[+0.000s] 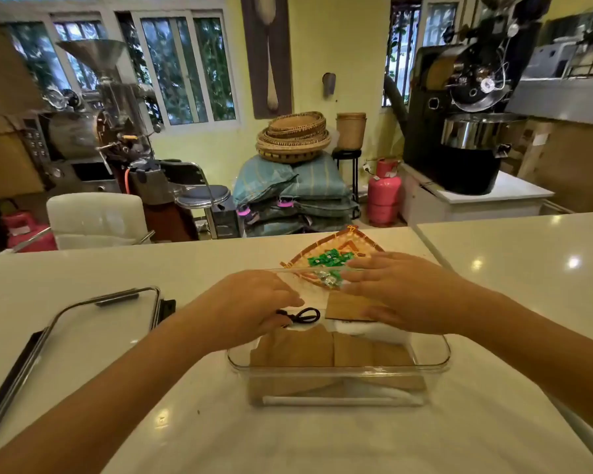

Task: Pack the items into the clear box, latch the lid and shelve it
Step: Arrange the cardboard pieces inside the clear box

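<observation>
The clear box (339, 369) stands on the white counter in front of me, open, with several brown paper packets (298, 350) and a white roll (339, 401) inside. My left hand (250, 302) is over the box's far left corner, its fingertips and thumb pinching a black cord loop (303, 316). My right hand (404, 289) reaches over the far right side with fingers spread, gripping a brown card (348, 307) between thumb and palm. The clear lid (103, 323) with dark latches lies flat to the left of the box.
Just behind the box sits a woven tray (351, 242) holding green wrapped sweets (327, 260). The counter's far edge runs behind it, with a seam to a second counter (528, 254) on the right. Roasting machines, sacks and a pink gas cylinder stand beyond.
</observation>
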